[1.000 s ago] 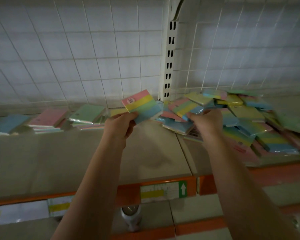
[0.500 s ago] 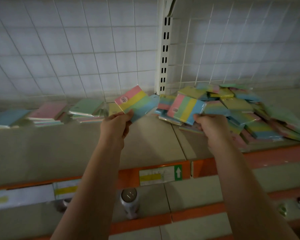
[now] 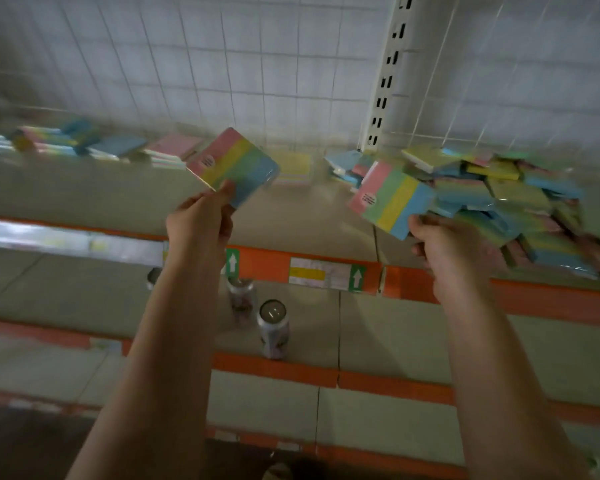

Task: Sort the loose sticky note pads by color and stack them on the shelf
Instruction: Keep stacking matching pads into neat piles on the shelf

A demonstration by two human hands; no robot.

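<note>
- Now each hand pinches one striped pad by a corner: left hand (image 3: 201, 220), left pad (image 3: 234, 164); right hand (image 3: 444, 240), right pad (image 3: 390, 199).
- Both are held above the shelf (image 3: 118, 188), likely for comparing.
- Loose pile (image 3: 520, 199) fills the shelf's right end; sorted stacks (image 3: 118, 147) line its back-left edge.

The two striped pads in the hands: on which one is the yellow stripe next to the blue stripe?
The pad in the right hand: this pad runs pink, green, yellow, blue. The left hand holds a pad running pink, yellow, green, blue.

Dim, flat lighting; strong motion blur throughout; wide-angle bending at edges.
</note>
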